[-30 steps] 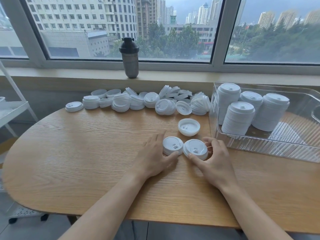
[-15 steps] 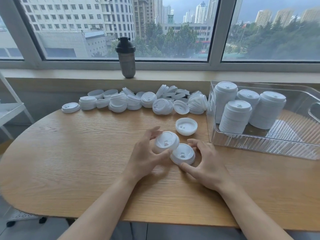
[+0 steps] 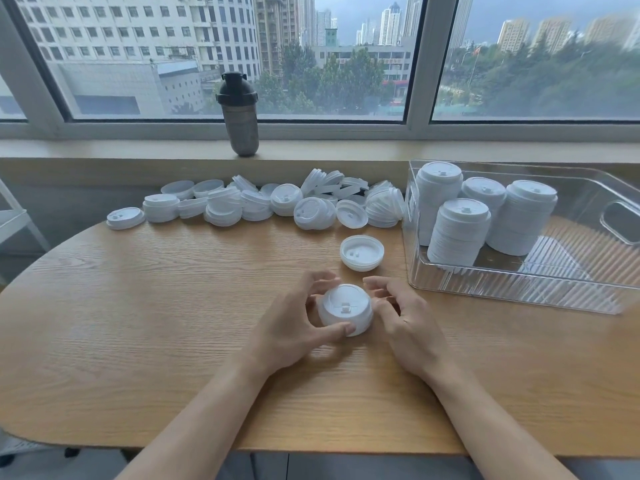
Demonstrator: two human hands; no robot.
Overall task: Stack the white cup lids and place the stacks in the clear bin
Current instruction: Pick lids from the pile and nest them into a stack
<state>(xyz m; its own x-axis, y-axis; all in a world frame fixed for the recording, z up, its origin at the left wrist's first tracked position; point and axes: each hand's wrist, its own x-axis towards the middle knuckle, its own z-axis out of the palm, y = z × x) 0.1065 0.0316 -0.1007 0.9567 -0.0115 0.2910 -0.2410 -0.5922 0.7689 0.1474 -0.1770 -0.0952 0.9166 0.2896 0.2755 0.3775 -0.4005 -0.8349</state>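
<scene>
Both forearms reach in over the table, palms facing each other. L hand curls round a short lid stack mid-table, thumb at its near edge. R hand sits just beside it, fingers bent; can't tell if they touch. Bin w/ four stacks at right.

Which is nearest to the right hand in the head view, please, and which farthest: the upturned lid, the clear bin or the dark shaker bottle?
From the right hand:
1. Upturned lid, on the table just beyond the fingers.
2. Clear bin, to the right, its front wall a little farther off.
3. Dark shaker bottle, on the windowsill, far back left.
</scene>
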